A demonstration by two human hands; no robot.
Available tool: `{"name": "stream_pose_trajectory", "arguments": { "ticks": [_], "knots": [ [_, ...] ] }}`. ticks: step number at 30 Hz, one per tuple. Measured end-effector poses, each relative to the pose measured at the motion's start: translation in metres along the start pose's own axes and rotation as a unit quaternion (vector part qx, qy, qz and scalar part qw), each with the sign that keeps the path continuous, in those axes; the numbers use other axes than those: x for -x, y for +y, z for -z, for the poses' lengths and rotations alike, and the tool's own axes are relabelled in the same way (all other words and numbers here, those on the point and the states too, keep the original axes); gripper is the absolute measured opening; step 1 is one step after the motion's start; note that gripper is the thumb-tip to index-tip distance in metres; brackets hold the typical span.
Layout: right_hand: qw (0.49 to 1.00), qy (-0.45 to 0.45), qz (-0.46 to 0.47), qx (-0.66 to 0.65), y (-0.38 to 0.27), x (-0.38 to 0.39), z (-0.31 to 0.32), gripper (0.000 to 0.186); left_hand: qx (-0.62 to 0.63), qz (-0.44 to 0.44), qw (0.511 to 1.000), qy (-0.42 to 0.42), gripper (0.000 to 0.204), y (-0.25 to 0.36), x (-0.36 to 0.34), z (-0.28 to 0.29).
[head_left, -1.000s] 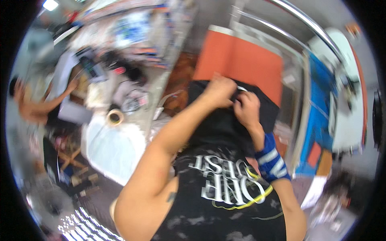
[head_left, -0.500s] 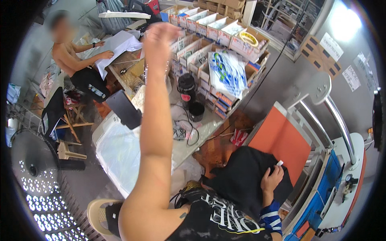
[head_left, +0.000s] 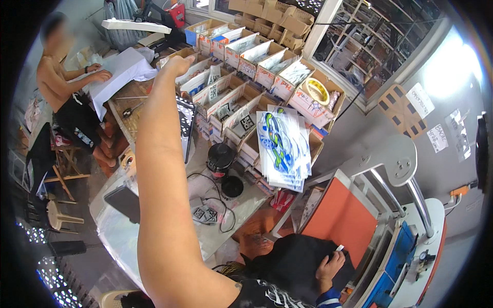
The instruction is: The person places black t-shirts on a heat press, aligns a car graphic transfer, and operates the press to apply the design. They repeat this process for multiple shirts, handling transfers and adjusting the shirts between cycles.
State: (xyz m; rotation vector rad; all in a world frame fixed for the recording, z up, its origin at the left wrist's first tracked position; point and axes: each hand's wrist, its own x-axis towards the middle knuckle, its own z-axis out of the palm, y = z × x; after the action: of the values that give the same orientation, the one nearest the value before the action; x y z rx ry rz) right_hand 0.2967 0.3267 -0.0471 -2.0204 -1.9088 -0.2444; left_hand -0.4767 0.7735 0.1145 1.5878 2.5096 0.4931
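Note:
My left arm stretches up and away across the table. Its hand (head_left: pixel 179 65) is at the near row of cardboard bins (head_left: pixel 213 95), bent over a bin's edge; most of its fingers are hidden. My right hand (head_left: pixel 330 268) rests on a black cloth (head_left: pixel 287 262), fingers bent. A small white object (head_left: pixel 340 248) sticks out at its fingertips; its kind cannot be made out. The cloth lies partly over an orange-red pad (head_left: pixel 341 215). Printed sheets with blue and green designs (head_left: pixel 282 149) lie over the right-hand bins.
A roll of yellow tape (head_left: pixel 316 91) sits on the back bins. A black tumbler (head_left: pixel 221 158), a black cup (head_left: pixel 232 186) and a cable stand on the table (head_left: pixel 244 203). A press with a curved metal arm (head_left: pixel 418 200) is at right. Another person (head_left: pixel 56 77) handles white cloth at far left.
My view has shifted, so the scene sits differently in the picture. My left hand has gone from raised over the bins to one bin's edge. The right hand stays on the black cloth.

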Motion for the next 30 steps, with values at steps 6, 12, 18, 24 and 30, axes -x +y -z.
{"name": "stream_pose_trajectory", "arguments": {
  "ticks": [6,12,18,24,30],
  "knots": [
    [0.999,-0.03,-0.013,-0.005,-0.001,0.0,0.002,0.034,-0.031,0.026,0.986,-0.162,0.096,0.026,0.001,0.006],
    [0.999,-0.034,-0.026,0.005,-0.002,0.0,0.002,0.035,0.018,0.053,0.989,-0.135,0.097,0.015,0.0,0.011],
    [0.999,-0.035,-0.021,-0.004,0.003,0.001,0.001,0.035,-0.037,0.013,0.992,-0.123,0.094,0.011,-0.008,-0.008],
    [0.999,-0.032,-0.02,-0.013,0.001,0.001,0.003,0.036,-0.027,0.027,0.992,-0.124,0.103,0.019,-0.004,-0.009],
    [0.998,-0.04,-0.037,-0.01,-0.002,0.0,0.003,0.036,0.06,0.052,0.991,-0.108,0.11,0.016,0.004,0.007]
  ]
}}
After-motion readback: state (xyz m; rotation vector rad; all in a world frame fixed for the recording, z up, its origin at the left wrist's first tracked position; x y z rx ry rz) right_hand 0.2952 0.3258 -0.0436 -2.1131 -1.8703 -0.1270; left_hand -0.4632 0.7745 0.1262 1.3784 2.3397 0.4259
